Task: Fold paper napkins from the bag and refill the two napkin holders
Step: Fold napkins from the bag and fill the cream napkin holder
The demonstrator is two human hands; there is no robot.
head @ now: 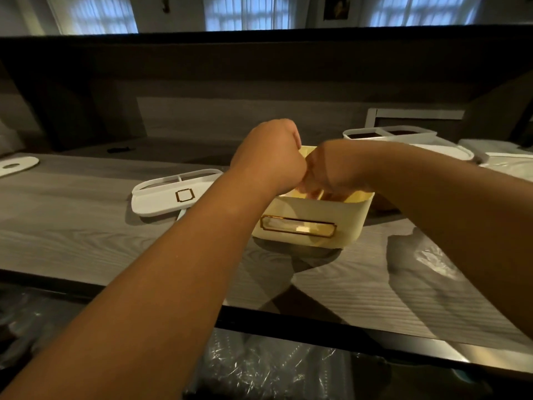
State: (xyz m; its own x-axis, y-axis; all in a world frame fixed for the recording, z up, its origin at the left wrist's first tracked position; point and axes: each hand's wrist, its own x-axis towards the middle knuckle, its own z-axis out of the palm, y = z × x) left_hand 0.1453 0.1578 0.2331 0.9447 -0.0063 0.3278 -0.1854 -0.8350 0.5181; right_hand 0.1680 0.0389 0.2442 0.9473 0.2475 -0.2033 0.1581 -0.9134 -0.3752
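A cream napkin holder (311, 223) with a gold-framed window stands in the middle of the wooden table. Both my hands reach into its open top. My left hand (271, 157) is bent down over the far left part of the holder with its fingers hidden inside. My right hand (331, 174) touches it knuckle to knuckle, fingertips dipping into the holder; what they touch is hidden. A second, white holder (389, 134) stands at the back right. Clear plastic bag material (432, 261) lies on the table at the right.
A white lid (173, 194) with a small gold frame lies left of the cream holder. Another white lid (444, 151) lies by the second holder, and a white oval piece (14, 166) at far left. Crinkled plastic (259, 368) lies below the table's front edge.
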